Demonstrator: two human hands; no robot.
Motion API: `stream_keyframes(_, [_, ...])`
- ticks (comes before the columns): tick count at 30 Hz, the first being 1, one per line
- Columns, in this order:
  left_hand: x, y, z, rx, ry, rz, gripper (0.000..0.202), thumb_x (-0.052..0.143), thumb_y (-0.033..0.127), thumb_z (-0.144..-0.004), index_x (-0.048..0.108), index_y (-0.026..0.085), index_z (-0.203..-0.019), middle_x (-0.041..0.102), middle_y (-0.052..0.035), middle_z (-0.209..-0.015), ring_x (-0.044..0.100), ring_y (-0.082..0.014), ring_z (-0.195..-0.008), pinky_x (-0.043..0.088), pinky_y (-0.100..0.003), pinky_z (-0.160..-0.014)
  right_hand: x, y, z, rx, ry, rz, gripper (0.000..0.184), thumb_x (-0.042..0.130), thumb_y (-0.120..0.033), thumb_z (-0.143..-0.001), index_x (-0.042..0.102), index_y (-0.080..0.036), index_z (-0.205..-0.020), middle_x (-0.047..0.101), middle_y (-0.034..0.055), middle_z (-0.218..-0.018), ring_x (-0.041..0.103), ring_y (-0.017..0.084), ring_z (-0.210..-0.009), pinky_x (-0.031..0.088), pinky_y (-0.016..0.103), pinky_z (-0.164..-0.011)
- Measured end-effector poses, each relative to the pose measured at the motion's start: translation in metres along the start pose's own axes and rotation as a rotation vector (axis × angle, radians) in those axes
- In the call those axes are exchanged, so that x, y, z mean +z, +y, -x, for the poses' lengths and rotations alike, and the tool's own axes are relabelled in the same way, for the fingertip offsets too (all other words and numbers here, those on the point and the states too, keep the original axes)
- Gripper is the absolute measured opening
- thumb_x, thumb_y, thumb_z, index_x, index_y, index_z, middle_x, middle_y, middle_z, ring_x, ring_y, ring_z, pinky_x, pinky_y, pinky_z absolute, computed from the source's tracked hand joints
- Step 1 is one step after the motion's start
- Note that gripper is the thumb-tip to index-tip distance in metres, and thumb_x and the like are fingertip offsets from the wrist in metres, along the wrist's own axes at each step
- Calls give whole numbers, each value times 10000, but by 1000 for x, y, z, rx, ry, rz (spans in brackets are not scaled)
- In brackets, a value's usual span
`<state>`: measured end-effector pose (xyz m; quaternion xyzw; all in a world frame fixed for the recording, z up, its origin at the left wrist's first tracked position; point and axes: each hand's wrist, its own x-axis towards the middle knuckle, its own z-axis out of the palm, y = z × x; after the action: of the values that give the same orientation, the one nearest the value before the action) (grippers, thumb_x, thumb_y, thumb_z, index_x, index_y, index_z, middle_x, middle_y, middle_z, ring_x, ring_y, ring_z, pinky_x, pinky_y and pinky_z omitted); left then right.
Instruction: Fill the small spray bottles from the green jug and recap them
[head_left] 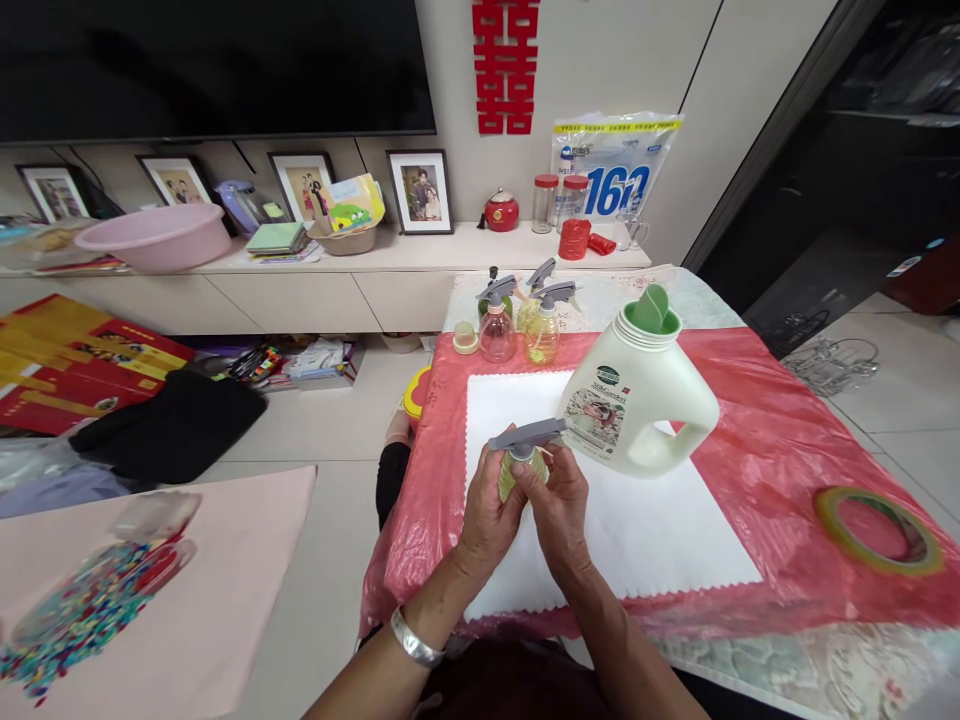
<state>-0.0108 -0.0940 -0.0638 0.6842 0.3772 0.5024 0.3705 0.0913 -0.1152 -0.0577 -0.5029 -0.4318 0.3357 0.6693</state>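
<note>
Above the white mat point(637, 540), both hands are closed on a small yellow-green spray bottle point(508, 485) with a grey trigger head point(529, 436). My left hand point(485, 510) wraps the bottle's body from the left. On the other side, my right hand point(556, 505) holds it near the neck, its thumb just below the trigger head. Fingers cover much of the bottle. Just beyond stands a large white jug point(675, 400) with a green scoop point(651, 310) in its open mouth. Farther back are a pink spray bottle point(496, 335), a yellow spray bottle point(542, 337) and others partly hidden behind them.
Red plastic sheeting point(750, 440) covers the table. A roll of tape point(877, 530) lies at the right and a pale cap point(465, 338) at the back left. A low cabinet point(300, 300) runs along the wall. Colourful small pieces point(82, 610) lie on a pink surface at left.
</note>
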Motion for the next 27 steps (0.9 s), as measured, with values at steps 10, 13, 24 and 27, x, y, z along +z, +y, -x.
stream_keyframes(10, [1,6,-3,24,-2,-14,456,564,316,-982,458,227,-1416,583,-151,-1397,532,-265,-1355,440,-470,-1136,-10,-4,-7,13,-118,-3,349,672,-454,-928,713,-179,-1139,587,79,-1202,520,226,-1188,405,379,-1103])
stream_keyframes(13, [1,2,-1,14,-7,-25,460,566,314,-981,447,226,-1417,575,-157,-1405,536,-267,-1347,434,-472,-1136,-6,-4,-7,20,-85,-19,342,703,-432,-900,703,-165,-1114,590,85,-1199,533,229,-1181,427,384,-1091])
stream_keyframes(24, [1,9,-4,2,-24,-7,446,551,316,-989,463,222,-1415,584,-144,-1402,536,-261,-1349,431,-448,-1135,-12,-4,-9,5,-122,11,383,688,-479,-908,708,-190,-1159,576,84,-1235,518,240,-1206,403,419,-1116])
stream_keyframes(27, [1,8,-4,11,-13,-15,444,546,314,-988,461,221,-1415,586,-145,-1402,537,-265,-1351,432,-449,-1134,-12,-5,-9,12,-132,28,362,686,-471,-912,723,-193,-1141,587,79,-1219,527,240,-1194,397,421,-1120])
